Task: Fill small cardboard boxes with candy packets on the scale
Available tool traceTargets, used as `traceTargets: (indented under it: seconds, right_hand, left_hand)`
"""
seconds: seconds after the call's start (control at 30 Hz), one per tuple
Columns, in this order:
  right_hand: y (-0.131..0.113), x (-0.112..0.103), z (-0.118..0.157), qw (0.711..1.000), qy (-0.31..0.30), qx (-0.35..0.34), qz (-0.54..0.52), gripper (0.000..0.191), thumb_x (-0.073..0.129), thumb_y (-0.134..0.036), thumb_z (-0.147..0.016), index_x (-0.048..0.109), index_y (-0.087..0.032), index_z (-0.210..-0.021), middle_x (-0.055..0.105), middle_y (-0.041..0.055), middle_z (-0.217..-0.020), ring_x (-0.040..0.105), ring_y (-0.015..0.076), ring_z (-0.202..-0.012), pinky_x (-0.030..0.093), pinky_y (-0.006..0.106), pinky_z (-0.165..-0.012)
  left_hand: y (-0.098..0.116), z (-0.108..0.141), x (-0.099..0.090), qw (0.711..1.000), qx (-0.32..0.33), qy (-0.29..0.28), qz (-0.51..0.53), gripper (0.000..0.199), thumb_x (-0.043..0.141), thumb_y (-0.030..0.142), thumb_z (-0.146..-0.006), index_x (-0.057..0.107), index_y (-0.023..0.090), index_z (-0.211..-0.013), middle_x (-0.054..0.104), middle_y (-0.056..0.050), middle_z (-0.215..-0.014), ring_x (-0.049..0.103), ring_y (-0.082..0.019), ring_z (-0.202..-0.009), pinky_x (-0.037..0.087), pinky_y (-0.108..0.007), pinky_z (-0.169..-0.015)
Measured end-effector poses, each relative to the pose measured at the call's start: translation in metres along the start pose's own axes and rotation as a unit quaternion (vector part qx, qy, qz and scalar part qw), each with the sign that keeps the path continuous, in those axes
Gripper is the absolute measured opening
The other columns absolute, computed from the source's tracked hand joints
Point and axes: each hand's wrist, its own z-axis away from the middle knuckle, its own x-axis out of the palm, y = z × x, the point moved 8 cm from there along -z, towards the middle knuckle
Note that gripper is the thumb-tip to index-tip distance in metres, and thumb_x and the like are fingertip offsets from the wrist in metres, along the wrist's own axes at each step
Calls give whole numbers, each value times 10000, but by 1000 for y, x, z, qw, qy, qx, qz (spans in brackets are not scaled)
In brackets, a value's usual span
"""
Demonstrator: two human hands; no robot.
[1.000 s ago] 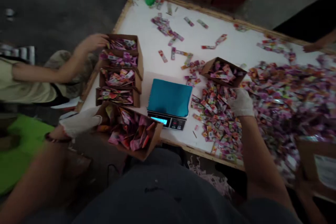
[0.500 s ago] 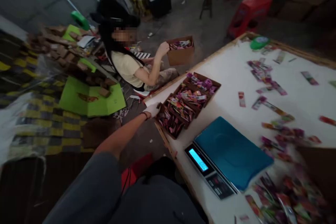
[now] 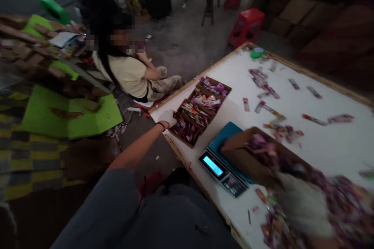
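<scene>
My left hand (image 3: 167, 118), in a white glove, grips the near corner of a cardboard box (image 3: 187, 143) full of small wrapped packets. That box stands at the near end of a row of several packed boxes along the table's left edge. My right hand (image 3: 304, 204), gloved and smeared by motion, holds the side of another cardboard box (image 3: 238, 153) with purple and pink packets in it. This box is tilted over the blue pan of a digital scale (image 3: 223, 138), whose display is lit; whether it rests on the pan I cannot tell.
Loose packets (image 3: 260, 79) are scattered over the white table (image 3: 228, 114), with a heap (image 3: 347, 202) at the right. A green round object (image 3: 257, 52) lies at the far corner. Beyond the left edge sits a person (image 3: 125, 74). Red stools (image 3: 247, 25) stand behind the table.
My right hand has come into view with a box of packets and brought it over the scale. My left hand stays at the row's end. The seated person's hand has risen toward the head.
</scene>
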Motion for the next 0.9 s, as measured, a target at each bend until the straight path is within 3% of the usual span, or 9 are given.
traceTargets:
  seconds: [0.1, 0.2, 0.3, 0.4, 0.5, 0.57, 0.7, 0.9]
  right_hand:
    - [2, 15, 32, 996, -77, 40, 16, 398, 624, -360, -894, 941, -433, -1124, 879, 198, -969, 907, 454, -986, 620, 644, -909]
    - [7, 21, 37, 994, -91, 64, 5, 295, 664, -274, -961, 898, -252, -1139, 907, 219, -1111, 896, 429, -1113, 636, 555, -1022]
    - [31, -2, 48, 992, 23, 80, -93, 349, 720, -274, -964, 849, -214, -1283, 896, 208, -1270, 859, 391, -1228, 659, 503, -1072]
    - [68, -34, 78, 961, 154, 147, -176, 346, 707, -262, -978, 811, -247, -1308, 880, 191, -1293, 845, 355, -1196, 679, 496, -1059]
    - [88, -47, 99, 931, 194, 215, -221, 275, 729, -280, -992, 797, -258, -1258, 871, 170, -1205, 835, 331, -1084, 687, 484, -988]
    - [83, -45, 93, 931, 169, 216, -238, 282, 746, -296, -1004, 801, -259, -1278, 863, 141, -1176, 820, 313, -1043, 686, 473, -963]
    - [50, -35, 54, 959, 97, 177, -200, 372, 791, -364, -1013, 810, -256, -1368, 854, 94, -1162, 809, 313, -1063, 682, 468, -1003]
    - [7, -12, -2, 980, -40, 167, -98, 465, 846, -411, -1027, 794, -202, -1440, 877, 186, -1336, 827, 371, -1248, 655, 447, -1103]
  left_hand:
    - [33, 16, -30, 988, 108, 104, -27, 328, 668, 216, -1067, 655, 155, -1389, 685, -260, -1603, 622, -394, -1563, 494, -463, -1307]
    - [78, 28, -37, 964, 243, 110, 6, 202, 555, 280, -1163, 623, 187, -1329, 701, -178, -1547, 618, -336, -1544, 462, -465, -1367]
    - [124, 40, -24, 940, 326, 85, 53, 212, 586, 283, -1147, 662, 178, -1315, 736, -157, -1491, 649, -323, -1503, 490, -459, -1366]
    - [167, 60, -7, 916, 387, 71, 76, 280, 610, 264, -1106, 729, 182, -1346, 770, -158, -1464, 703, -325, -1453, 549, -440, -1320]
    - [205, 86, 4, 888, 453, 49, 63, 312, 606, 289, -1101, 777, 195, -1344, 797, -147, -1370, 752, -330, -1331, 602, -443, -1239]
    - [228, 104, 4, 868, 493, 35, 46, 306, 612, 309, -1104, 798, 186, -1314, 808, -146, -1318, 761, -334, -1293, 603, -443, -1226]
    - [264, 137, 3, 853, 522, 0, -14, 307, 645, 383, -1116, 828, 188, -1267, 831, -130, -1245, 779, -340, -1284, 604, -428, -1207]
    - [293, 175, 29, 860, 480, -41, -166, 404, 750, 515, -1085, 894, 181, -1262, 863, -180, -1246, 813, -404, -1306, 648, -461, -1142]
